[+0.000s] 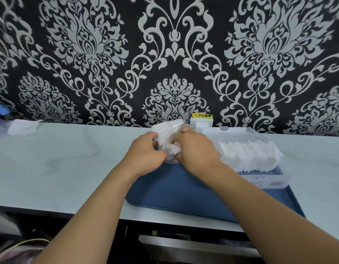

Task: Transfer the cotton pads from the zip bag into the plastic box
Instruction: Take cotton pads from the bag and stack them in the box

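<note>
A clear zip bag [165, 133] with white cotton pads inside stands upright at the back of a blue tray [176, 189]. My left hand [144, 155] grips the bag's left side. My right hand [195, 149] holds its right side, fingers curled on pads at the bag's mouth. To the right, a clear plastic box [264, 180] sits on the tray, its lid open toward the wall. A row of white cotton pads [246, 155] fills the box.
The tray lies on a pale counter [60, 159] against a black and silver patterned wall. A white socket with a yellow label [202, 121] is behind the bag. A white cloth [22, 126] lies at the far left. Dark shelves show below the counter's front edge.
</note>
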